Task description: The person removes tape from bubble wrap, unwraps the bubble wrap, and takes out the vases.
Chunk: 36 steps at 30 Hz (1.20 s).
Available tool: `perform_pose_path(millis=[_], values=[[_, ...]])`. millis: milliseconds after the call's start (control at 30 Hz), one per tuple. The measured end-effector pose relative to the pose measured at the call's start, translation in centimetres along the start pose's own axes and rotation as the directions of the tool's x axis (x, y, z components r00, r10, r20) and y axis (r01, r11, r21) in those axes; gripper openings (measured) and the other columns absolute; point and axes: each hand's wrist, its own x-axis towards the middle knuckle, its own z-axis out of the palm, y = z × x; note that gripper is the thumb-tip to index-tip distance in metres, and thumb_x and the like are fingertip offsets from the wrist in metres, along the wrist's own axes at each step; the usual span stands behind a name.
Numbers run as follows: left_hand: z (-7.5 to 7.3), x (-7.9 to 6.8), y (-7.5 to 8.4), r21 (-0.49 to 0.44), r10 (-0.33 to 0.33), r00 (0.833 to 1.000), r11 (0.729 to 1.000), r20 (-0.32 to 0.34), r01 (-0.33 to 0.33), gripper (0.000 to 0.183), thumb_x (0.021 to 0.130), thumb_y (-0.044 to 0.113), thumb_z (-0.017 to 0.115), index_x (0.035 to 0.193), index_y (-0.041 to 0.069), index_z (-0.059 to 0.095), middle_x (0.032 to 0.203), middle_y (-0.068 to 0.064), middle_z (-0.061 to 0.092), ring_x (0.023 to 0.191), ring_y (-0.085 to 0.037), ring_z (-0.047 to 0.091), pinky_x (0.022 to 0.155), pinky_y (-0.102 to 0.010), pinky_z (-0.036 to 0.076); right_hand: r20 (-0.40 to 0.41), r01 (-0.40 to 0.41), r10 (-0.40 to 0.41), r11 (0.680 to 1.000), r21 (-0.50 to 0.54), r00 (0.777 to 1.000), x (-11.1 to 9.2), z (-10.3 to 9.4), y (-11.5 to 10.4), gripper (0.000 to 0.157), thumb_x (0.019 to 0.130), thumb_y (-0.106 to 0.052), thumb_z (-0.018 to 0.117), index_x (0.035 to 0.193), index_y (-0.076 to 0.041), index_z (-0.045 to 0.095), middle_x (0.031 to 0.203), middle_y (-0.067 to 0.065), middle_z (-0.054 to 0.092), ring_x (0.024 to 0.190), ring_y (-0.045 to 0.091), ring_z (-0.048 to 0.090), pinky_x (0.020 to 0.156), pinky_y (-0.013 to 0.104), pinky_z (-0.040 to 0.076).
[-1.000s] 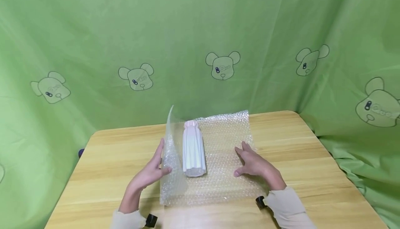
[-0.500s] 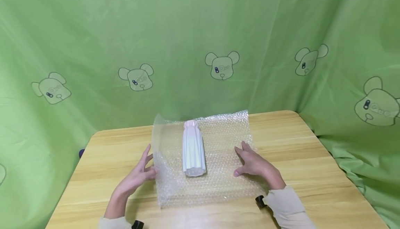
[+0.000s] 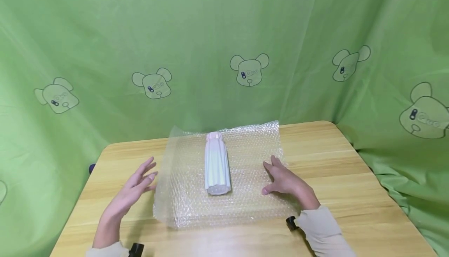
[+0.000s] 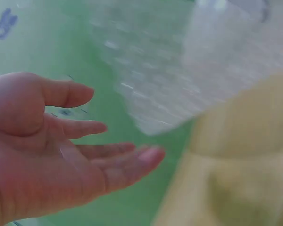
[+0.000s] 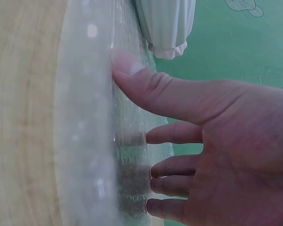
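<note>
Bubble wrap (image 3: pixel 245 167) beneath right hand (image 3: pixel 285 180)

Free room over bubble wrap (image 3: pixel 247 175) either side, vase (image 3: pixel 216 165) as obstacle between

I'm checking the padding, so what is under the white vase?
The white vase lies on its side on bubble wrap, with the wooden table showing through underneath. The patch directly beneath is hidden by the vase itself.
</note>
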Motion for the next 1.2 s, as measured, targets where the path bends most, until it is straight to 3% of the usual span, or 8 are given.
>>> perform_pose_path(millis=[100, 200, 333, 433, 567, 733, 967, 1200], values=[[0.0, -0.5, 2.3, 0.123, 0.065, 0.997, 0.991, -0.031, -0.060, 0.062, 0.110, 0.021, 0.047, 0.163, 0.002, 0.019, 0.167, -0.023, 0.019, 0.149, -0.047, 0.026, 0.114, -0.043, 0.040, 0.005, -0.002, 0.002, 1.000, 0.008, 1.000, 0.1, 0.0, 0.0, 0.102, 0.079, -0.025, 0.087, 0.154, 0.014, 0.029, 0.161, 0.041, -0.002, 0.149, 0.056, 0.001, 0.120, 0.065, 0.010], [0.5, -0.5, 4.9, 0.204, 0.101, 0.994, 0.975, -0.036, -0.092, 0.061, 0.109, 0.023, 0.051, 0.163, 0.008, 0.025, 0.168, -0.019, 0.022, 0.150, -0.043, 0.024, 0.116, -0.052, 0.036, 0.010, -0.007, 0.007, 1.000, 0.017, 1.000, 0.2, 0.1, 0.2, 0.103, 0.080, -0.025, 0.087, 0.154, 0.013, 0.028, 0.161, 0.040, -0.004, 0.150, 0.055, -0.001, 0.121, 0.065, 0.008], [1.9, 0.5, 7.3, 0.211, 0.150, 0.989, 0.966, 0.004, -0.148, 0.062, 0.109, 0.023, 0.053, 0.163, 0.011, 0.025, 0.168, -0.017, 0.021, 0.151, -0.043, 0.023, 0.115, -0.062, 0.034, 0.006, -0.011, 0.011, 1.000, 0.015, 1.000, 0.1, -0.1, 0.3, 0.103, 0.080, -0.026, 0.087, 0.154, 0.014, 0.027, 0.161, 0.040, -0.004, 0.150, 0.055, -0.001, 0.120, 0.065, 0.009], [3.6, 2.0, 7.6, 0.221, 0.183, 0.982, 0.957, 0.044, -0.188, 0.065, 0.108, 0.022, 0.054, 0.163, 0.006, 0.024, 0.168, -0.019, 0.019, 0.152, -0.044, 0.020, 0.119, -0.062, 0.026, 0.004, -0.011, 0.011, 1.000, 0.011, 1.000, 0.0, -0.1, 0.3, 0.103, 0.080, -0.026, 0.087, 0.154, 0.014, 0.028, 0.161, 0.041, -0.003, 0.149, 0.056, 0.000, 0.120, 0.066, 0.009], [6.1, 3.7, 6.4, 0.297, 0.139, 0.987, 0.942, 0.080, -0.157, 0.071, 0.104, 0.028, 0.059, 0.162, 0.004, 0.024, 0.168, -0.023, 0.013, 0.153, -0.045, 0.012, 0.121, -0.064, 0.013, 0.006, -0.008, 0.008, 1.000, 0.019, 1.000, 0.0, -0.2, 0.2, 0.103, 0.079, -0.025, 0.087, 0.154, 0.015, 0.028, 0.161, 0.041, -0.003, 0.149, 0.056, 0.000, 0.120, 0.066, 0.008], [7.8, 5.3, 3.0, 0.363, 0.028, 0.998, 0.931, 0.061, -0.048, 0.072, 0.102, 0.028, 0.062, 0.160, 0.000, 0.029, 0.167, -0.028, 0.009, 0.152, -0.049, 0.009, 0.118, -0.071, 0.009, 0.009, 0.009, -0.009, 1.000, 0.020, 1.000, 0.2, 0.0, 0.1, 0.101, 0.080, -0.024, 0.086, 0.153, 0.015, 0.028, 0.160, 0.042, -0.002, 0.149, 0.056, 0.001, 0.120, 0.066, 0.009], [8.2, 6.9, -1.2, 0.511, -0.095, 0.995, 0.855, -0.018, 0.091, 0.083, 0.095, 0.037, 0.070, 0.160, 0.004, 0.031, 0.167, -0.026, 0.013, 0.150, -0.055, 0.007, 0.105, -0.085, -0.002, 0.015, 0.001, -0.001, 1.000, -0.004, 1.000, 0.1, 0.1, 0.1, 0.103, 0.079, -0.026, 0.088, 0.153, 0.015, 0.029, 0.160, 0.042, 0.000, 0.148, 0.057, 0.003, 0.120, 0.066, 0.010], [7.4, 7.4, -2.7, 0.567, -0.151, 0.988, 0.811, -0.036, 0.144, 0.088, 0.091, 0.037, 0.076, 0.160, 0.006, 0.031, 0.167, -0.026, 0.013, 0.151, -0.052, 0.008, 0.107, -0.084, 0.001, 0.007, 0.022, -0.022, 0.999, -0.035, 1.000, 0.1, -0.2, 0.1, 0.103, 0.077, -0.027, 0.088, 0.152, 0.016, 0.031, 0.159, 0.044, 0.002, 0.148, 0.058, 0.005, 0.120, 0.066, 0.012]])
